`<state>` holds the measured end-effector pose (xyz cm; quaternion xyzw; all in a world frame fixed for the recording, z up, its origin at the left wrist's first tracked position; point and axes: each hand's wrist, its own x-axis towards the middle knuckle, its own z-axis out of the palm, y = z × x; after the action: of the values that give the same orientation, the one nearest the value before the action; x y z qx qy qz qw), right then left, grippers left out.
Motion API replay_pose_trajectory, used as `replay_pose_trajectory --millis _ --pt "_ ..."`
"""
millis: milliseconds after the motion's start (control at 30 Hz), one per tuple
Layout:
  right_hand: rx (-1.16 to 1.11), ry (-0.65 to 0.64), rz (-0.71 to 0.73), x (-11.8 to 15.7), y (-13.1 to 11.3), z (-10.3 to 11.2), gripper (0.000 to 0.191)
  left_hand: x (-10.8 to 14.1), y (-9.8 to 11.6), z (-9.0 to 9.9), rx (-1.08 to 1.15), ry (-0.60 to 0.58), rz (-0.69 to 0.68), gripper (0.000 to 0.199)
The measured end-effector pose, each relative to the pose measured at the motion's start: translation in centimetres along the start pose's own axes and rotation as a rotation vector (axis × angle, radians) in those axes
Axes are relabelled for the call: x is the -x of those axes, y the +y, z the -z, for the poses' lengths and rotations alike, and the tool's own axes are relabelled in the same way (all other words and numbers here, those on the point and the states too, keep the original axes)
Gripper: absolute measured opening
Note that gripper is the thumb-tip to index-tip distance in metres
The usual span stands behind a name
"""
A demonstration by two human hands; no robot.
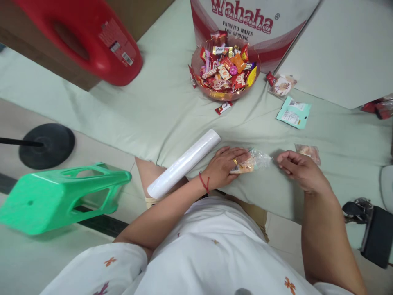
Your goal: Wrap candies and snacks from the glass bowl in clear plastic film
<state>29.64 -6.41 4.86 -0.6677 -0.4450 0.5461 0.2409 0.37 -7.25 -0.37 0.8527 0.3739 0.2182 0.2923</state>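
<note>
My left hand (225,166), with a ring and a red wrist string, presses over a small clear plastic packet (260,159) and grips it against the green cloth. Its contents are pale yellow-orange, mostly covered by my fingers. The packet's gathered, crinkled end points toward my right hand (299,170). That hand's fingers are curled into a pinch just beside this end; whatever is between them is too small to see. Beyond my right hand lies another clear packet (310,153) with pinkish contents. A white roll of plastic film (184,164) slants beside my left forearm.
A glass bowl (221,96) heaped with wrapped sweets stands before a Wahaha carton (245,20). Near it lie a loose sweet (223,107) and a teal packet (294,112). To the left are a red jug (101,45) and green stool (37,200); keys (362,207) lie right.
</note>
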Motion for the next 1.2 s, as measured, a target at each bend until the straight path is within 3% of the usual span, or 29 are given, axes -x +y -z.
replay_pose_trajectory --millis 300,433,700,933,1200 --pt "0.026 -0.131 0.013 -0.1 -1.1 -3.2 0.045 -0.1 0.1 0.1 -0.006 0.005 0.0 0.061" --pt "0.093 -0.15 0.036 -0.2 -1.2 -3.1 0.041 -0.1 0.1 0.1 -0.006 0.006 -0.003 0.062" --pt "0.125 0.114 0.04 0.6 -0.4 -0.2 0.038 -0.1 0.0 0.1 -0.011 -0.017 0.01 0.064" --pt "0.045 -0.108 0.104 0.9 -1.2 -2.9 0.049 -0.1 0.1 0.1 -0.01 0.002 0.009 0.062" --pt "-0.013 0.031 0.049 0.6 -0.4 -3.0 0.042 -0.1 0.3 0.1 -0.019 -0.004 0.017 0.063"
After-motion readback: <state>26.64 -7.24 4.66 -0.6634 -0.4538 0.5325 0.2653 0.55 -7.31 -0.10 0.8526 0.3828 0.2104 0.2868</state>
